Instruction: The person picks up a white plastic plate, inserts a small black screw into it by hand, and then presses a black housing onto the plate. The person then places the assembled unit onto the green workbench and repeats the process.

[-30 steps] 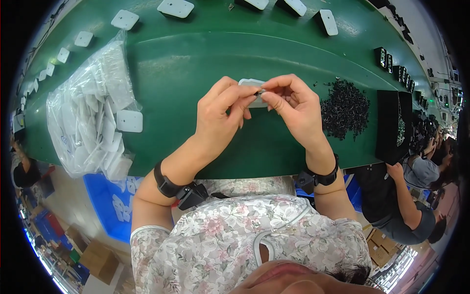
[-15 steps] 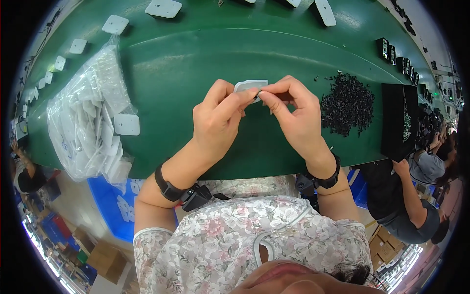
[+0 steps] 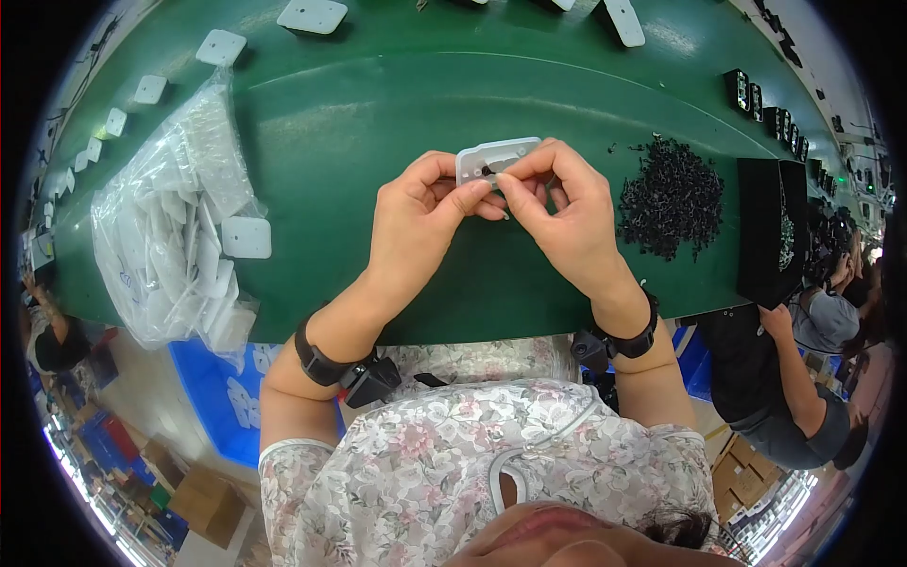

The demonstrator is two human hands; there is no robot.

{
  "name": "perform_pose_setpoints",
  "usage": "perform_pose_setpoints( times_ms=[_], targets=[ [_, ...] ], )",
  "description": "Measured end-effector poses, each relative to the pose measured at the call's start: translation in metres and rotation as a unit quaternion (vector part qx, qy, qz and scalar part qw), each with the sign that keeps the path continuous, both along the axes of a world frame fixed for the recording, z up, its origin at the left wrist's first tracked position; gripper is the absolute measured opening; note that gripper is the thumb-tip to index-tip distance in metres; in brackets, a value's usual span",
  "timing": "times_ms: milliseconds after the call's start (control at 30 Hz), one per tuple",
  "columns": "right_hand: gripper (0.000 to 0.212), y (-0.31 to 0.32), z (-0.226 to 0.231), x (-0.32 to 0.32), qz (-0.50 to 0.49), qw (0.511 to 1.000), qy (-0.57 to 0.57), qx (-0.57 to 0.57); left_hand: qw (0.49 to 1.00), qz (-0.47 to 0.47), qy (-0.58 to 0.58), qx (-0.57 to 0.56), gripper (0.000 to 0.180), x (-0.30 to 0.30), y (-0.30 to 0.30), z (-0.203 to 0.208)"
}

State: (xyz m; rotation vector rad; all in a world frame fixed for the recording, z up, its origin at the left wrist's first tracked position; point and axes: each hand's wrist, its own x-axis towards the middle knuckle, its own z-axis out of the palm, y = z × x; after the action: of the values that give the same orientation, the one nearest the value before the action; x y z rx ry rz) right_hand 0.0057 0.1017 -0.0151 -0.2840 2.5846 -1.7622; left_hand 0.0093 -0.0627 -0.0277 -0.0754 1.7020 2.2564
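Note:
A white plastic cover (image 3: 470, 163), a shallow tray-like shell with rounded corners, is tilted so that its inside shows. My left hand (image 3: 420, 213) grips its lower left edge, thumb in front and fingers behind. Inside the shell sits a small black part (image 3: 488, 171), touching the fingertips of my right hand (image 3: 565, 197). The right thumb and forefinger are pinched together there and partly hide the shell's right half. To the right of that hand is a heap of small black parts (image 3: 671, 200) on the green table (image 3: 378, 113).
A clear plastic bag (image 3: 165, 236) of white covers lies at left, with a loose white cover (image 3: 247, 237) beside it. More white covers (image 3: 313, 16) line the far side. A black box (image 3: 759, 231) stands right of the heap. A blue bin (image 3: 213, 397) is below the table's left edge.
The white cover has tipped, showing its inside and the small black part within. My left fingers have shifted down to its lower edge; the right fingertips have moved onto it.

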Motion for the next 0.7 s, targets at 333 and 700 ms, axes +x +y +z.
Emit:
perform_pose_setpoints(
  times_ms=[333,700],
  targets=[
    [0.011,-0.004,-0.001,0.001,-0.006,0.998,-0.045,-0.040,0.984,0.021,0.176,-0.024,0.007,0.000,0.003,-0.005],
    [0.018,0.016,0.000,-0.010,0.060,0.990,-0.088,-0.089,0.988,-0.001,0.155,-0.018,0.006,0.002,0.002,0.001]
  ],
)
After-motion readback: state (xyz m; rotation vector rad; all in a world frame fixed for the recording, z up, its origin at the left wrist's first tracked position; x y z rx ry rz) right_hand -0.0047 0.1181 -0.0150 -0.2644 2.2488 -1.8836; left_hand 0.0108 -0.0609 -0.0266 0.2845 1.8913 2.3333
